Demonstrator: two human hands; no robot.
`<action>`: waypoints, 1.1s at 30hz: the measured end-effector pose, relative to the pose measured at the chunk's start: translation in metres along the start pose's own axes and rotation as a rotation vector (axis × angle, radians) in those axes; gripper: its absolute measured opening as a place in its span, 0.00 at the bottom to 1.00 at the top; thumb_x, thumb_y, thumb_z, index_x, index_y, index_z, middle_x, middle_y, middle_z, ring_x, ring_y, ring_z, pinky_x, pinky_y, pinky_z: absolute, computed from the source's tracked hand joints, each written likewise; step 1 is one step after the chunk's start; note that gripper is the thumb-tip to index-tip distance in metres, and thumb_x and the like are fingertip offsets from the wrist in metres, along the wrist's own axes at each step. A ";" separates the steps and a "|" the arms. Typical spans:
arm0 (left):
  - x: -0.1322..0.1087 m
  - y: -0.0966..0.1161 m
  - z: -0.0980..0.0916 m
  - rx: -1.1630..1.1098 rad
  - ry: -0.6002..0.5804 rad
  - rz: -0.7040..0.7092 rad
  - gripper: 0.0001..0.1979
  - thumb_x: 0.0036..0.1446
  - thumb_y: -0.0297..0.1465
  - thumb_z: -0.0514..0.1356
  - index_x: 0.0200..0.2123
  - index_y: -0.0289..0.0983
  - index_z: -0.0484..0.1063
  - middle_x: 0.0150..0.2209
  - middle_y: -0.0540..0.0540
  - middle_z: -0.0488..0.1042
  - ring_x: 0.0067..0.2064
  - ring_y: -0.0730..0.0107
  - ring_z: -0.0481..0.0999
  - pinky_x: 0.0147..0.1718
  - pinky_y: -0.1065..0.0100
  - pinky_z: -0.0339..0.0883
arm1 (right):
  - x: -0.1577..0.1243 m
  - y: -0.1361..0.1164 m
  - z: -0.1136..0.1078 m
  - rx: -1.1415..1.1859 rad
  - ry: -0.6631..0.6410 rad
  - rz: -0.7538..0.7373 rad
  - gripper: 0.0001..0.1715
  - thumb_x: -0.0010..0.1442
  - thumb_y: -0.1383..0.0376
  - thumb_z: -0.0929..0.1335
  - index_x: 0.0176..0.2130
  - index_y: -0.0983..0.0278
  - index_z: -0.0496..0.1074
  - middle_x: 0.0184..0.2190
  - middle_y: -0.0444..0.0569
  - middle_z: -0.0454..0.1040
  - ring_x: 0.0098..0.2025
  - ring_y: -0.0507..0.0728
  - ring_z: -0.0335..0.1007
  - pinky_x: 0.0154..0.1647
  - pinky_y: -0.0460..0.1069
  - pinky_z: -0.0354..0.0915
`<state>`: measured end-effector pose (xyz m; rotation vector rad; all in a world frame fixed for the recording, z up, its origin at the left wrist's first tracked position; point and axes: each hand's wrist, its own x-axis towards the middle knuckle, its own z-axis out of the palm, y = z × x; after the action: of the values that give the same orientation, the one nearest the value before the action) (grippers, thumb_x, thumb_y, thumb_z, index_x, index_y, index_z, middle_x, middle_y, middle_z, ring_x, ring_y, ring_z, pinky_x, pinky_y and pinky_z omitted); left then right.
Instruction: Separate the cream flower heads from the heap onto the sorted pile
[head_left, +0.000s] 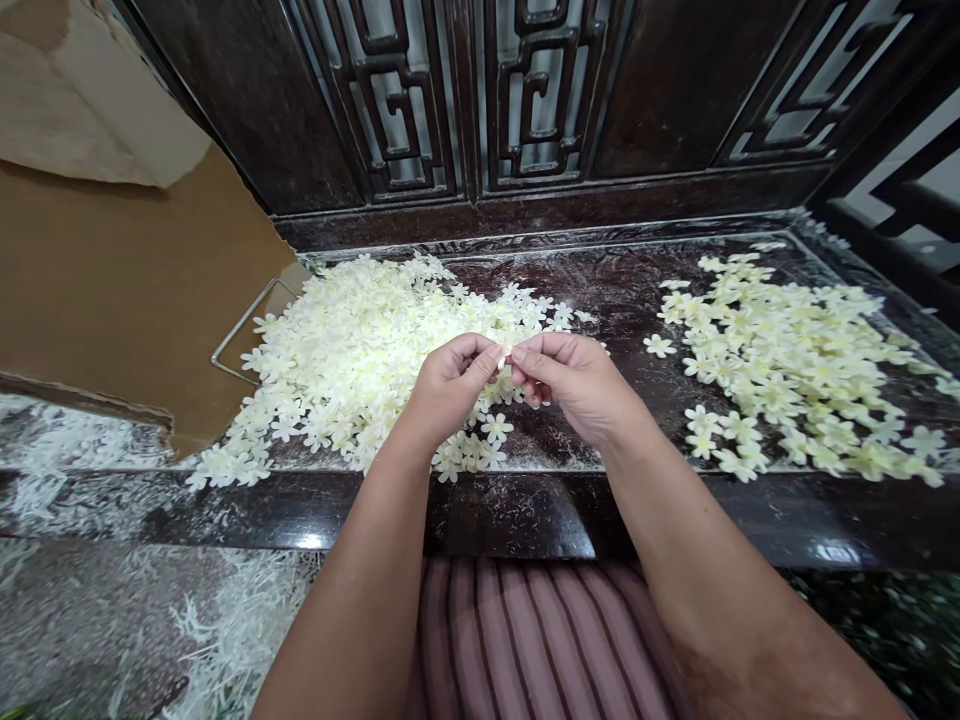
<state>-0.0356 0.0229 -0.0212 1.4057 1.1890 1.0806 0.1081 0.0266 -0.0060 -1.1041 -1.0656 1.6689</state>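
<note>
Pale flowers (375, 340) lie in a broad heap on the left part of the desk (540, 515), creamy white with a yellowish tint at their middles, their narrow petals spread like stars. They overlap thickly, face up and tilted every way, and the nearest ones reach the desk's front edge. A second, looser group (795, 350) lies well apart on the right, more yellow in tone, with a single flower (659, 346) just beside it on the dark wood.

Between the two groups, the left hand (461, 378) and the right hand (574, 380) meet at their fingertips, thumbs and forefingers pinched on a small white piece (502, 360). It sits above the heap's right edge, too covered by the fingers to tell its full shape. Both hands and forearms hide part of the heap behind them.

Brown cardboard (135, 290) covers the desk's left end, and a bent wire (244, 325) stands between it and the flowers. Fine white fragments dust the wood, while white shreds (232, 630) lie on the speckled floor (75, 620). Dark carved lattice (536, 90) rises behind; striped cloth (525, 640) shows below, against the near edge.
</note>
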 end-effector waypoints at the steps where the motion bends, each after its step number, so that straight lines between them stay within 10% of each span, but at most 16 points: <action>1: 0.000 0.001 0.000 -0.011 -0.003 -0.005 0.07 0.55 0.31 0.58 0.25 0.36 0.68 0.23 0.52 0.66 0.27 0.76 0.64 0.28 0.72 0.61 | 0.000 0.000 0.000 0.008 -0.006 0.000 0.12 0.42 0.65 0.76 0.21 0.67 0.70 0.15 0.40 0.69 0.15 0.44 0.59 0.16 0.41 0.58; 33: -0.002 0.005 -0.002 -0.022 -0.049 -0.041 0.08 0.55 0.32 0.58 0.25 0.36 0.68 0.23 0.52 0.67 0.27 0.76 0.65 0.29 0.73 0.62 | 0.002 -0.002 -0.003 0.063 -0.025 0.070 0.15 0.37 0.64 0.78 0.20 0.68 0.72 0.15 0.40 0.70 0.15 0.43 0.59 0.15 0.40 0.58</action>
<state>-0.0375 0.0207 -0.0160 1.3776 1.1629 1.0225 0.1105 0.0294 -0.0053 -1.0933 -0.9931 1.7642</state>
